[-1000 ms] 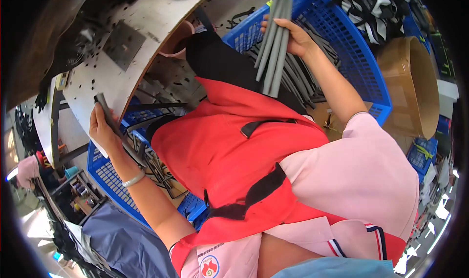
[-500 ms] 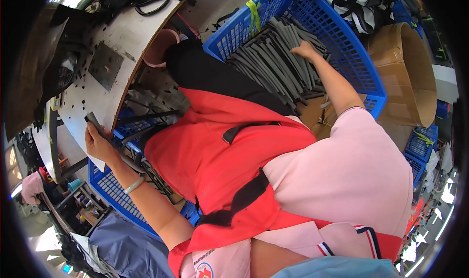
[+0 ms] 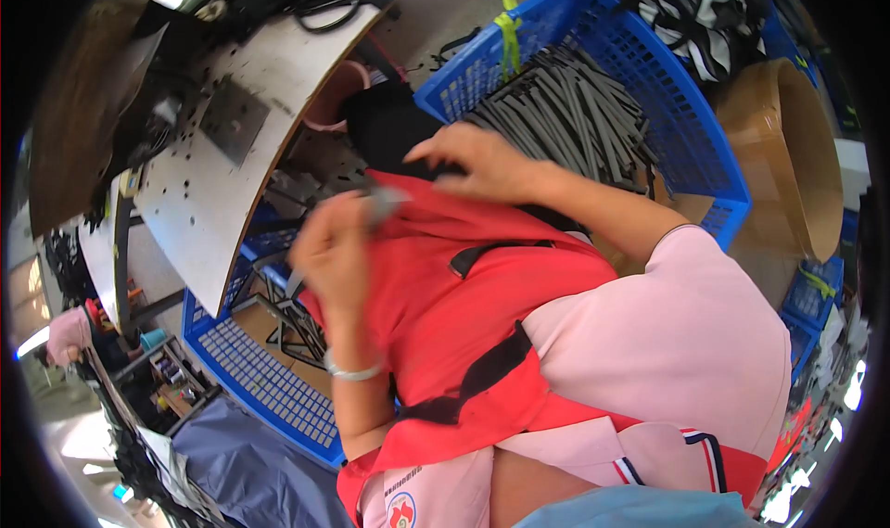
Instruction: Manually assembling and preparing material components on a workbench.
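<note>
Above my red apron (image 3: 464,287), my left hand (image 3: 334,254) is closed round a grey foam-like strip (image 3: 385,202). One end pokes out beyond the fingers, smeared by motion. My right hand (image 3: 482,162) hovers over my lap to the right of it, palm down, fingers apart, and I see nothing held in it. Past this hand, a blue plastic crate (image 3: 663,64) holds a heap of long grey strips (image 3: 575,111), lying roughly side by side.
A white worktable (image 3: 199,217) with a dark square plate (image 3: 234,120) and black scissors (image 3: 329,9) stands at the left. Below it sits another blue crate (image 3: 269,370) with black metal frames. A pink bucket (image 3: 338,97) is under the table; a cardboard box (image 3: 774,157) stands far right.
My right hand has left the strips in the crate and come over my lap. My left hand, with its strip, has swung right from the table edge towards it.
</note>
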`<state>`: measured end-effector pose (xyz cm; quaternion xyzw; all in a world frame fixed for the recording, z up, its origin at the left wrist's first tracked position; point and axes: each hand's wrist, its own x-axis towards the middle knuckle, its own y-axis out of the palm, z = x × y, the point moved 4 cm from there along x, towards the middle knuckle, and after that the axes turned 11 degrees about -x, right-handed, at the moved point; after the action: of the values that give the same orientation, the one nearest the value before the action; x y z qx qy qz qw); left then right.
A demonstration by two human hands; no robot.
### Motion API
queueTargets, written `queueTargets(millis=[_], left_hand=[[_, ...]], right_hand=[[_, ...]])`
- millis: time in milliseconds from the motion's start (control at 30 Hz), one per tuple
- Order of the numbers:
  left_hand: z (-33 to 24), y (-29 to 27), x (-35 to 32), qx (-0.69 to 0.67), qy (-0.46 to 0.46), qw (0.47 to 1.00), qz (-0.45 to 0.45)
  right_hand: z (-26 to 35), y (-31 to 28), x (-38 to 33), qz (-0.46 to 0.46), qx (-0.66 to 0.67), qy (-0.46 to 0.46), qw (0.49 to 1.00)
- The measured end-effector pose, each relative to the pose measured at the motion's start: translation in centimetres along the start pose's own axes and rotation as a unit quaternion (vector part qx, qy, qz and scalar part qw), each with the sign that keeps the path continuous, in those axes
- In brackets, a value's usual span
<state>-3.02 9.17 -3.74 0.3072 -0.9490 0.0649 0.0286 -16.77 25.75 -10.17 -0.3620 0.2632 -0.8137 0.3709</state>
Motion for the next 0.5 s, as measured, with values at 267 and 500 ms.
queueTargets(millis=[267,500], left_hand=[[-4.0,3.5,-2.2,-0.002,0.137,0.98,0.143],[3.1,-10.8,-5.8,0.179,0.112,0.97,-0.12]], right_hand=[[8.6,6.8,1.0,0.244,0.253,0.042,0.935],[5.8,-6.9,1.9,-0.047,0.348,0.121,0.929]])
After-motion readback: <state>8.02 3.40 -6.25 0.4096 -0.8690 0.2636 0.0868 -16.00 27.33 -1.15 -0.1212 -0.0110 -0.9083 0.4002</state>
